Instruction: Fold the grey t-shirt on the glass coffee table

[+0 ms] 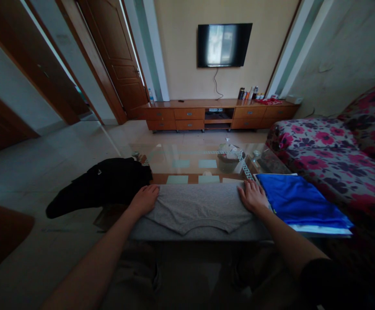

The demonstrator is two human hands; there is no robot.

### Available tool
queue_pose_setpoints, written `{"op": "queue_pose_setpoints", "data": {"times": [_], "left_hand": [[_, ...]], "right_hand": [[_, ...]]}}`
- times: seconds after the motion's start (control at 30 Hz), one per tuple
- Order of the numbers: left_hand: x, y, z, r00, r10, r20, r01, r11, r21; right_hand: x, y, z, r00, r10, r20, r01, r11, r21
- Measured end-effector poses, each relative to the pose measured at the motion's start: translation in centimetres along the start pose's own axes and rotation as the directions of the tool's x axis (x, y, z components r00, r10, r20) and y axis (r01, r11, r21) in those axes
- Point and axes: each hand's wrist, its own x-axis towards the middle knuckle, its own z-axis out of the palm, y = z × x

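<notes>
Pressing flat on a folded grey shirt (197,209), your left hand (145,199) rests open on its left edge and your right hand (252,196) lies open on its right edge; neither grasps anything. The shirt sits at the near edge of the glass worktop (187,161). A black garment (103,183) lies just left of it, a blue garment (299,200) just right. Farther off: a small basket (228,162), then a wooden cabinet (220,114) under a wall television (223,44).
</notes>
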Motion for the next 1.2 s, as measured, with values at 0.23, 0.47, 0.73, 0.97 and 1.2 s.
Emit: {"op": "queue_pose_setpoints", "data": {"times": [0.23,0.47,0.73,0.97,1.2], "left_hand": [[1.0,1.9,-1.5,0.998,-0.062,0.004,0.062,0.997,0.051],[1.4,2.6,0.7,0.998,-0.056,-0.003,0.056,0.994,-0.089],[0.8,2.1,2.7,0.987,-0.146,0.072,0.154,0.981,-0.115],[1.2,8.9,-0.1,0.997,0.034,-0.071,-0.048,0.977,-0.208],[0.7,10.6,1.0,1.000,0.030,0.003,-0.028,0.967,-0.255]], "right_hand": [[0.0,0.1,0.3,1.000,0.001,0.003,-0.001,1.000,-0.017],[-0.1,-0.1,0.1,1.000,-0.006,-0.011,0.006,1.000,-0.005],[0.0,0.0,-0.2,0.999,0.009,0.039,-0.008,1.000,-0.023],[-1.7,-3.6,-1.7,0.995,-0.098,-0.017,0.097,0.995,-0.039],[-4.1,-5.4,-1.5,0.975,-0.170,0.142,0.167,0.985,0.034]]}}
